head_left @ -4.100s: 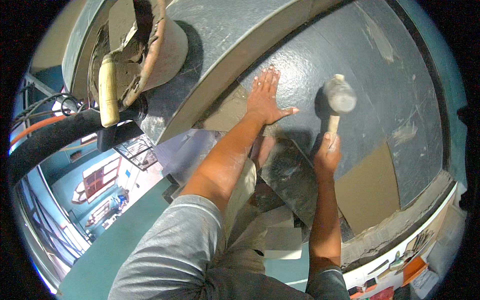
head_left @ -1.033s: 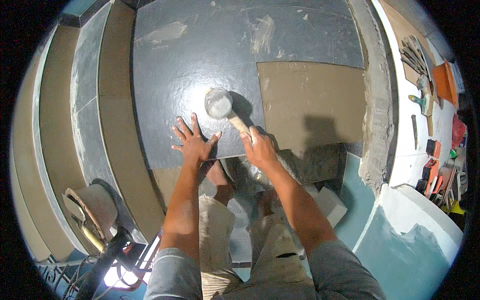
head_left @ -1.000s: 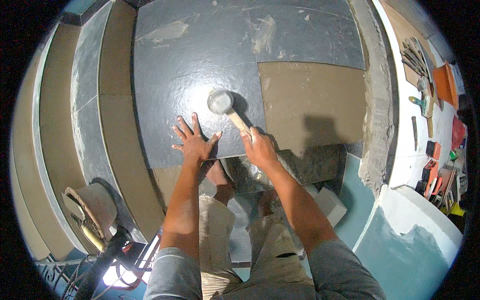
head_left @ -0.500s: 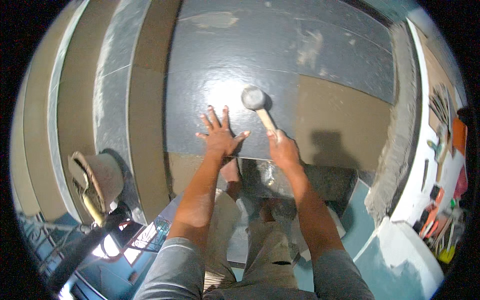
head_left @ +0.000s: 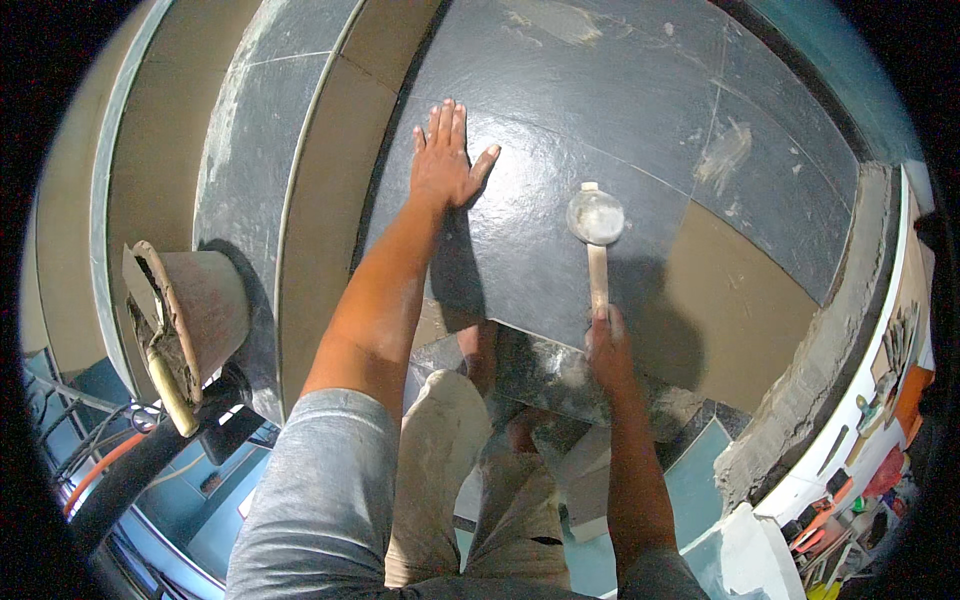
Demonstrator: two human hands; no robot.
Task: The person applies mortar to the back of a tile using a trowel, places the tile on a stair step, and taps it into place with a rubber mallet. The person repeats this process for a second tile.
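My left hand (head_left: 445, 160) is stretched out palm down over a dark grey tile (head_left: 540, 200), near its left edge. Its fingers lie close together and the thumb sticks out; whether the palm presses on the surface is hard to tell. In my right hand (head_left: 608, 345) is a mallet (head_left: 597, 218) with a round, pale grey head and a light wooden handle, gripped toward the handle's end. The mallet head hangs over the tile's right part, apparently above the surface, with a shadow to the right. A brown bare patch (head_left: 745, 275) borders the tile there.
A mortar bucket (head_left: 210, 305) stands left on a stair tread, a trowel (head_left: 170, 390) leaning at its mouth. More steps (head_left: 255, 130) run along the left. To the right is a rough cement edge (head_left: 800, 400), beyond it a white ledge with hand tools (head_left: 830, 530). My feet are below the tile.
My left hand has slid farther away along the tile's left side, its fingers drawn closer together. The mallet has swung upright and seems higher. The whole view has turned and shifted.
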